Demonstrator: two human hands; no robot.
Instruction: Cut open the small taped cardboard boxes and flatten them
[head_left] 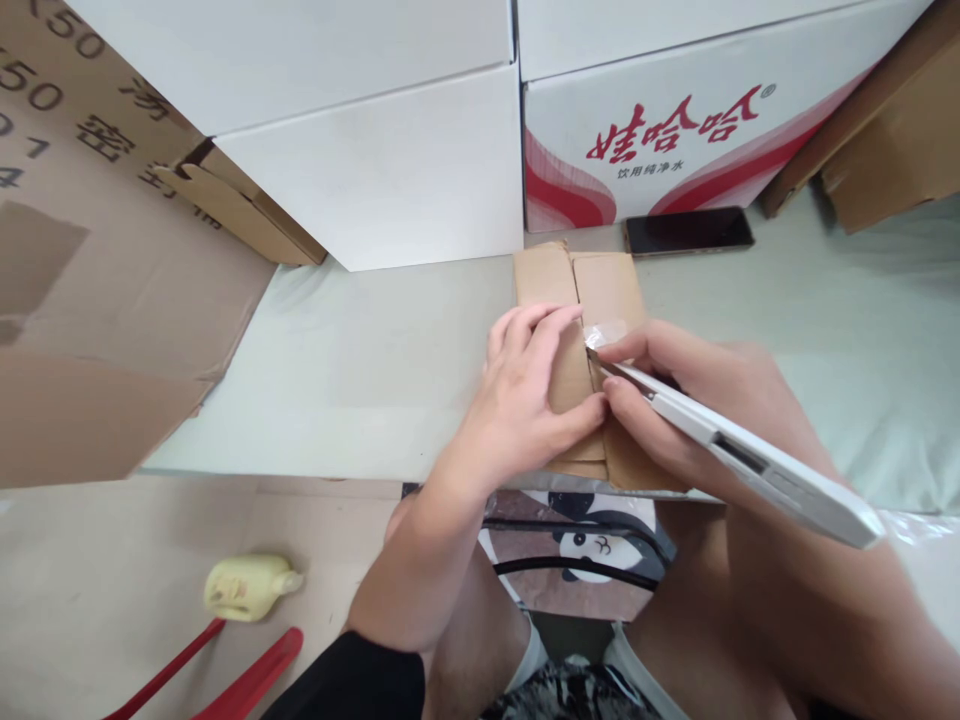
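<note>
Cardboard box (592, 300), small and brown, lies flat on pale green surface (375, 370) at its near edge, centre of scene. Left hand (525, 390) rests palm-down on box, fingers spread, thumb toward seam. Right hand (675, 380) is clamped around white utility knife (742, 450); blade tip sits at clear tape (606, 333) along centre seam. Hands touch at thumbs. Far side: white cartons (375, 150), red-printed carton (675, 130); dark phone (688, 230) just beyond box.
</note>
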